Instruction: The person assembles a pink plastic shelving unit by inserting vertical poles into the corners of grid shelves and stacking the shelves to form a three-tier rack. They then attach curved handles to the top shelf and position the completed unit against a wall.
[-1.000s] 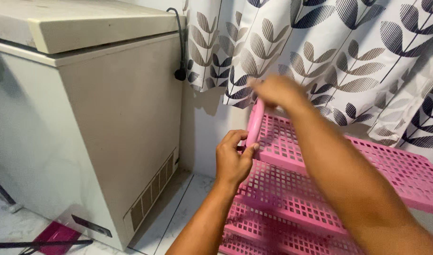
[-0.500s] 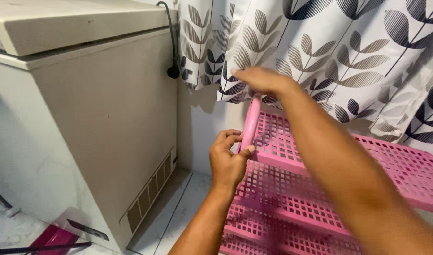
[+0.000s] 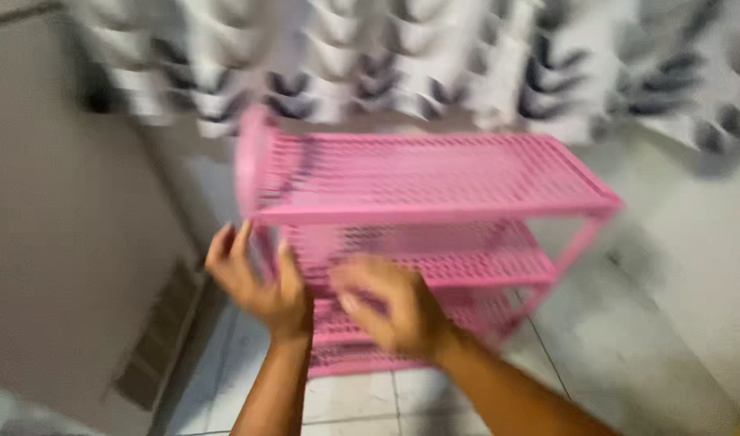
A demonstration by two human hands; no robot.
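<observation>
Pink plastic shelf rack with perforated mesh tiers [image 3: 422, 173], standing on a pale tiled floor [image 3: 628, 355] just in front of a white curtain printed with dark leaf shapes [image 3: 435, 64]. Three tiers visible, one above the other, all bare as far as the strong blur allows to tell. Top tier tilted a little, higher at the left end, with a rounded pink end piece [image 3: 251, 161] rising at its left corner. Thin pink corner posts on the right side, joining the tiers.

Left hand [image 3: 257, 278] at the left front corner of the rack, palm open and fingers spread upward, touching or almost touching the front-left post; cannot tell if grasping anything. Right hand [image 3: 390, 307] just beside, in front of the middle and lower tiers, fingers curled loosely and heavily smeared by motion; cannot tell whether closed on the rack or only near.

Large grey-white chest-like cabinet [image 3: 55, 242] to the left, with a dark vent grille low on its side, near the rack but apart.
</observation>
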